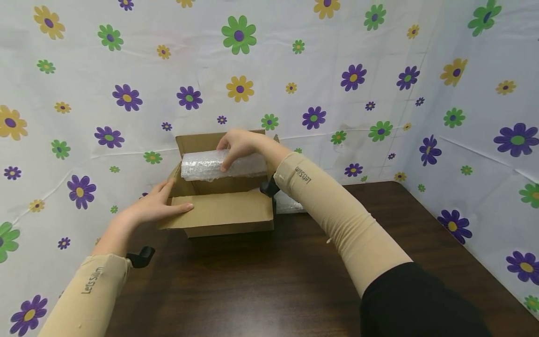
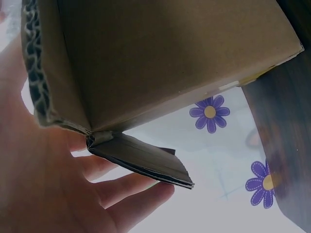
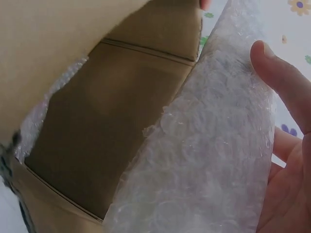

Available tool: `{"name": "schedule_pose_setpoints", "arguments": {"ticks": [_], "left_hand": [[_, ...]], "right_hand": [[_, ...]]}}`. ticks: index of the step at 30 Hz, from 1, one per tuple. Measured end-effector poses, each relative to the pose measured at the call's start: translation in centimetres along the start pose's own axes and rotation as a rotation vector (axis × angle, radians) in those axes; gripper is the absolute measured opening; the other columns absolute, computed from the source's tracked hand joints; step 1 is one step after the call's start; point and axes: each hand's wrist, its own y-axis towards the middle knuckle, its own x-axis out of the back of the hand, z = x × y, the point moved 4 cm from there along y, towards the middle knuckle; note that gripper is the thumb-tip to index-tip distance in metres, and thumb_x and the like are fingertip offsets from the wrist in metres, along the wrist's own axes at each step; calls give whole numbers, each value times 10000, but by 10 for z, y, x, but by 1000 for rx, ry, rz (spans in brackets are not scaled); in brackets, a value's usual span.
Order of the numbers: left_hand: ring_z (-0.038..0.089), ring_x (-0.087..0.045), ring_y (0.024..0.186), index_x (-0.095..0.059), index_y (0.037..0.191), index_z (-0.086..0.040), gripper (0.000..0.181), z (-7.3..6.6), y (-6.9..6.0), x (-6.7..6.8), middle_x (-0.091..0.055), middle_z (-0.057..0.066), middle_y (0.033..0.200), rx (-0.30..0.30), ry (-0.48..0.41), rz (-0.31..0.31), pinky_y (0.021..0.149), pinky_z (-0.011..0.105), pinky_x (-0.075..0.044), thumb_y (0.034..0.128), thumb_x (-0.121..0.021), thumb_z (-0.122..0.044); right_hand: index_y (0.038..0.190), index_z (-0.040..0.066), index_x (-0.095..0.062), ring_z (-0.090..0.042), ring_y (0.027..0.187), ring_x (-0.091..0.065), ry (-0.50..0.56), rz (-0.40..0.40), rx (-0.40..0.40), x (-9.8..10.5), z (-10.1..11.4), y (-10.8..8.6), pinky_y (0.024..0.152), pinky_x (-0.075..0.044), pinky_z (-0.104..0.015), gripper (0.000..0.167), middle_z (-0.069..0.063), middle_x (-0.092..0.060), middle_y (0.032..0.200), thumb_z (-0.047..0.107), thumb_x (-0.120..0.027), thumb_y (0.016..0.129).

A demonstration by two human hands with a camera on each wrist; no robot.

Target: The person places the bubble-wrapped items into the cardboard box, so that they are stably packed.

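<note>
A cardboard box [image 1: 223,210] stands with its flaps spread at the back of the table. My right hand [image 1: 239,144] grips a long bundle of bubble wrap [image 1: 198,166] from above, thumb on the near side. The bundle lies lengthwise over the box's opening, by the back flap; what is inside the wrap cannot be made out. In the right wrist view, more bubble wrap [image 3: 35,127] shows at the box's edge. My left hand [image 1: 159,203] holds the box at its left front corner, thumb over the front flap, fingers beside the left flap [image 2: 141,158].
Another piece of bubble wrap [image 1: 288,204] lies on the table to the right of the box. The dark wooden table [image 1: 269,285] reaches to a flower-patterned curtain [image 1: 278,61] behind and on the right.
</note>
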Motion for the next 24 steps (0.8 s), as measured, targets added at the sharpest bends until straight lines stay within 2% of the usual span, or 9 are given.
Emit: {"name": "schedule_pose_setpoints", "arguments": {"ticks": [8, 24], "left_hand": [[601, -139, 1339, 10, 1515, 72, 1114, 1, -1, -1, -65, 400, 1507, 12, -6, 0, 1028, 709, -209, 877, -566, -636], [602, -133, 1339, 7, 1503, 100, 1113, -1, -1, -1, -60, 411, 1501, 15, -2, 4, 1040, 699, -196, 884, -564, -629]], "right_hand": [[1327, 99, -591, -179, 1217, -508, -11, 20, -61, -15, -4, 5, 989, -420, -295, 657, -33, -574, 1333, 363, -817, 770], [1362, 117, -560, -187, 1292, -450, -15, 57, -93, -37, -14, 16, 1007, -410, -295, 665, -33, -515, 1402, 368, -799, 793]]}}
